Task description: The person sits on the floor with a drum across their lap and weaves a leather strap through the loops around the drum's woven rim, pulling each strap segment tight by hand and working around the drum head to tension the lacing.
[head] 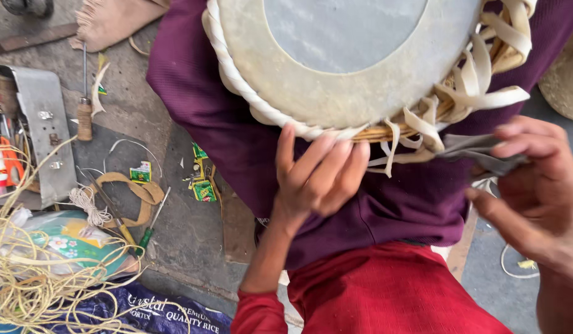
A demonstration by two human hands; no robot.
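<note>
My left hand presses up against the drum rim, fingers spread and flat on the braided edge just above them. The drum rests on my lap, skin facing me, its axis running away from me. My right hand pinches a grey cloth beside the loose straps.

One drum, two hands, one grey cloth, two screwdrivers, one awl.
</note>
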